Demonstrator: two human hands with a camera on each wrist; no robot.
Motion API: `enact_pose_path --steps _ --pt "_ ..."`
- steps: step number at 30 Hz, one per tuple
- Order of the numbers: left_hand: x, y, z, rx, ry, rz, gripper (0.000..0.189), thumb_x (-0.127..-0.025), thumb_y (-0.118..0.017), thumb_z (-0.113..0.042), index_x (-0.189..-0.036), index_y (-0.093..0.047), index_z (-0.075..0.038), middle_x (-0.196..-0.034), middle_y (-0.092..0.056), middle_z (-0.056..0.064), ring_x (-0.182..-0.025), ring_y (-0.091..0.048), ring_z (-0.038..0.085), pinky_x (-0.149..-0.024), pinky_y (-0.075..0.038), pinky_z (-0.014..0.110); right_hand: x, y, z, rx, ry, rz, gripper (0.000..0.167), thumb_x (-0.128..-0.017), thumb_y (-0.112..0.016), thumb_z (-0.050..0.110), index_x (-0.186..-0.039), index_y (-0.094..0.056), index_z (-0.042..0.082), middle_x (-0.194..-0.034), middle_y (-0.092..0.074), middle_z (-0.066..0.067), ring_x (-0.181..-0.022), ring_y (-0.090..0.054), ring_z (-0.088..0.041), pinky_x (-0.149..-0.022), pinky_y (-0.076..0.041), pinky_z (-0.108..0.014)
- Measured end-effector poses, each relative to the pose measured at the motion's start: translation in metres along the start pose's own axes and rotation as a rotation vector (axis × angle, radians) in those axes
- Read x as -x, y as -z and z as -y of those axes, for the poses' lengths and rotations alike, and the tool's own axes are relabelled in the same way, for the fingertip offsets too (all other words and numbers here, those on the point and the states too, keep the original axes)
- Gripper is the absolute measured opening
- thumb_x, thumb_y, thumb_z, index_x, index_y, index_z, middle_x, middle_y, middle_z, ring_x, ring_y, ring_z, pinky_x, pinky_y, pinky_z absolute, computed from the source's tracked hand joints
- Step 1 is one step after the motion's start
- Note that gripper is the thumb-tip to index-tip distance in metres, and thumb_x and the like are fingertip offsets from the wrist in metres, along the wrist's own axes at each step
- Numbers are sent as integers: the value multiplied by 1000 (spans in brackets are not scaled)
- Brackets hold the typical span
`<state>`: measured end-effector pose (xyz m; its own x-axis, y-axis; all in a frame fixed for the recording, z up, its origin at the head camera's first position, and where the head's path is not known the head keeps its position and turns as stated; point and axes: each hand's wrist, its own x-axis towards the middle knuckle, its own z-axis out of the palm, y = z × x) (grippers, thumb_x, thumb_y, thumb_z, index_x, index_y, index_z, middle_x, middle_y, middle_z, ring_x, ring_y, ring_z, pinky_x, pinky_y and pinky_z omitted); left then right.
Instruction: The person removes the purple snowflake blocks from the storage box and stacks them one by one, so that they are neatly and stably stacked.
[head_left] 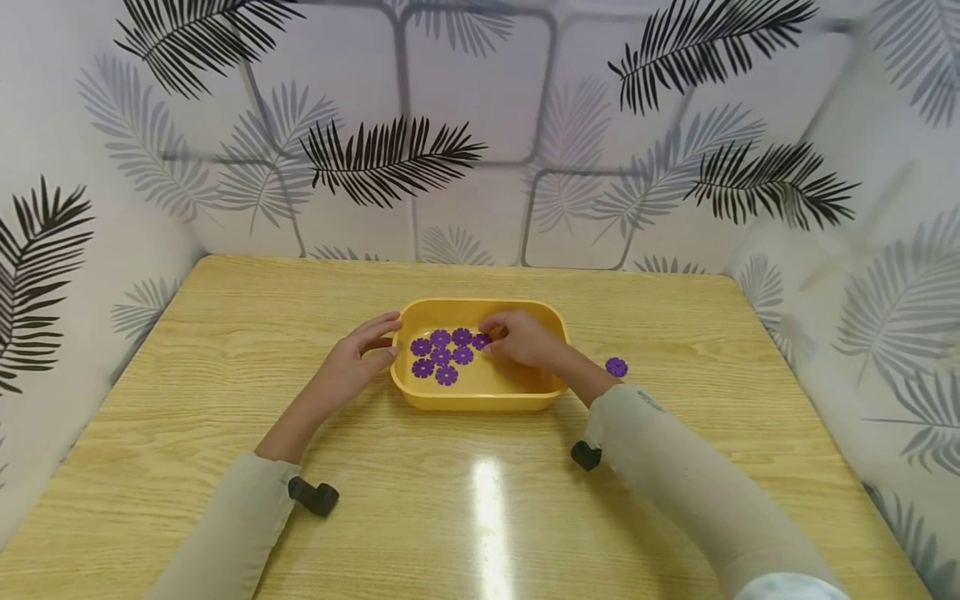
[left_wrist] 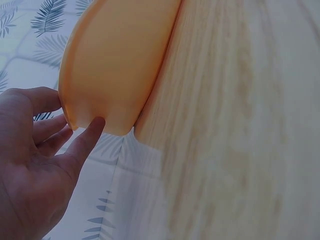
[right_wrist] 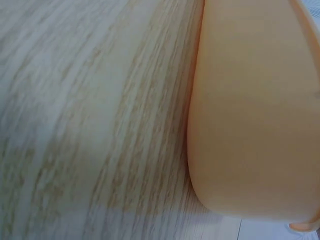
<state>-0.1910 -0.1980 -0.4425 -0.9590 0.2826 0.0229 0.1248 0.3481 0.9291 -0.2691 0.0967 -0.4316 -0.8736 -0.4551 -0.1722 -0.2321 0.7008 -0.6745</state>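
Observation:
A yellow plastic tub (head_left: 480, 402) stands on the table with several purple notched plastic discs (head_left: 441, 356) lying flat in its left half. My left hand (head_left: 352, 364) holds the tub's left end. In the left wrist view, the thumb (left_wrist: 92, 132) lies on the outer wall and the other fingers bend at the rim. Inside the tub, my right hand (head_left: 525, 337) pinches a purple notched disc (head_left: 481, 342) at the right edge of the group, its fingertips partly covering it. The right wrist view has only the tub's outer wall (right_wrist: 255, 110) and tabletop, with the hand hidden.
One more purple notched disc (head_left: 617, 367) lies on the wooden table (head_left: 225, 333), right of the tub and beside the right forearm. A leaf-patterned covering (head_left: 480, 208) rises behind the table and along both sides.

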Motion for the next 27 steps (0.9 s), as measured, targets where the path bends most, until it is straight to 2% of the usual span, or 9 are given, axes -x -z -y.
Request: enact_pose_path --steps 5,14,22,27 --pt "0 0 0 8 3 3 50 -104 -55 -21 -152 -45 -9 -165 -29 -2 -141 -44 34 -113 -44 52 -2 -3 -2 30 4 15 32 -93 -73 12 -124 -68 6 -121 -68 -10 -108 -58 -25 -102 -50 -39" --pt "0 0 0 4 0 3 50 -104 -56 -21 -152 -45 -9 -165 -30 -2 -141 -44 34 -113 -44 51 -1 -5 -1 164 64 48 30 -94 -71 13 -123 -69 6 -116 -65 -10 -105 -58 -24 -99 -52 -38" --pt "-2 1 2 0 -10 5 49 -104 -55 -21 -151 -46 -7 -165 -31 -2 -140 -45 35 -112 -45 51 0 -5 5 187 35 62 29 -93 -72 13 -121 -69 3 -113 -70 -10 -105 -61 -23 -100 -53 -37" --pt "-3 1 5 -4 -15 3 49 -104 -55 -20 -151 -46 -6 -164 -31 -2 -140 -45 35 -111 -46 51 1 -5 6 167 -2 68 21 -93 -73 12 -112 -70 4 -108 -69 -8 -95 -59 -20 -92 -54 -33"
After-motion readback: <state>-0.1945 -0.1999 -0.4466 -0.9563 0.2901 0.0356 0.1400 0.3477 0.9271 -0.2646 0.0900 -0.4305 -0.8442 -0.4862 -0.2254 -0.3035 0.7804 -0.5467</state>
